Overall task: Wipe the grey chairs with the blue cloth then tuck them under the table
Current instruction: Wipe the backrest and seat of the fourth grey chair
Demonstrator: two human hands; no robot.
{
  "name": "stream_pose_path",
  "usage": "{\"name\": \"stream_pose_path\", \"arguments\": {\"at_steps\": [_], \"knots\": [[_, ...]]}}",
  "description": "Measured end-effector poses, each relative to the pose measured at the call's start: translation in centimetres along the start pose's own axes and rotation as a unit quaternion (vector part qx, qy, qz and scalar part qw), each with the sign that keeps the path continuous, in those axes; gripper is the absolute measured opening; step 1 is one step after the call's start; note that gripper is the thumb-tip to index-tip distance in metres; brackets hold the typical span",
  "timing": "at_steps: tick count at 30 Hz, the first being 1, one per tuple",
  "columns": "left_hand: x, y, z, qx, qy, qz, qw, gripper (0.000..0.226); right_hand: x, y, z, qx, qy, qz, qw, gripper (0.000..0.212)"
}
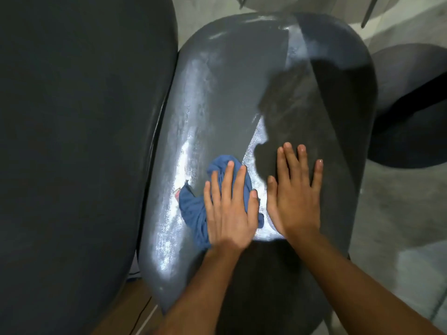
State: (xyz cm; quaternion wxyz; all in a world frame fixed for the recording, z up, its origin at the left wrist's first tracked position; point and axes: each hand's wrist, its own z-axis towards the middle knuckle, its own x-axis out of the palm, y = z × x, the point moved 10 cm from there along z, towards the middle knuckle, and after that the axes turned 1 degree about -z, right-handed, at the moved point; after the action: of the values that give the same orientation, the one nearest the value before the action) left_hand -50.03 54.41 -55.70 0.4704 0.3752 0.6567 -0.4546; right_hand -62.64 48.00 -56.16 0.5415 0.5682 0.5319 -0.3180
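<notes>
A grey chair (232, 88) with a smooth, shiny shell fills the middle of the view, streaked with pale glare. The blue cloth (193, 209) lies crumpled on its lower left part. My left hand (229, 211) presses flat on the cloth with straight fingers. My right hand (295, 192) lies flat on the bare chair surface just to the right of the cloth, fingers spread and straight.
A second dark grey chair (79, 141) stands close against the left side. Another grey chair (411, 112) shows at the right edge. Pale floor (396, 226) lies to the right, with thin metal legs (368, 13) at the top. Brown floor and a cable (140, 315) show at bottom left.
</notes>
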Motion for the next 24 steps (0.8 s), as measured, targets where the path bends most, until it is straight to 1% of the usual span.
{"name": "stream_pose_path", "arguments": {"at_steps": [3,5,7,9,11,13,16,19,21,24], "knots": [[-0.3,-0.6,5.3,0.026,0.002,-0.018,1.0,0.06,-1.5,-1.4,-0.5,0.016,0.029,0.005,0.999,0.064],[-1.0,-1.5,9.5,0.021,-0.016,-0.022,0.999,0.061,-2.3,-2.9,-1.5,0.048,0.059,0.021,0.997,0.073],[-1.9,-3.2,13.9,0.009,-0.038,-0.028,0.999,0.062,-2.2,-3.7,-2.8,0.06,0.099,0.025,0.993,0.081],[-2.7,-5.6,18.2,-0.003,-0.049,-0.039,0.998,0.063,-2.1,-3.9,-3.5,0.051,0.126,0.019,0.991,0.089],[-3.4,-8.3,21.6,0.0,-0.051,-0.043,0.998,0.065,-1.7,-3.9,-3.3,0.03,0.171,0.023,0.985,0.097],[-3.7,-11.2,23.6,0.04,-0.038,-0.032,0.998,0.066,-1.3,-4.3,-3.1,0.022,0.214,0.008,0.977,0.099],[-3.1,-14.3,23.3,0.145,-0.007,0.015,0.989,0.066,-1.3,-4.5,-2.9,0.02,0.224,0.001,0.974,0.095],[-2.1,-15.5,20.1,0.24,0.011,0.044,0.97,0.064,-1.3,-4.4,-3.2,0.017,0.225,0.002,0.974,0.096],[-1.4,-15.2,17.0,0.266,0.025,0.025,0.963,0.063,-1.4,-4.6,-3.1,0.009,0.221,0.003,0.975,0.094],[-0.5,-13.1,11.9,0.263,0.032,0.0,0.964,0.064,-2.3,-4.5,-2.9,-0.001,0.196,0.036,0.98,0.091]]}}
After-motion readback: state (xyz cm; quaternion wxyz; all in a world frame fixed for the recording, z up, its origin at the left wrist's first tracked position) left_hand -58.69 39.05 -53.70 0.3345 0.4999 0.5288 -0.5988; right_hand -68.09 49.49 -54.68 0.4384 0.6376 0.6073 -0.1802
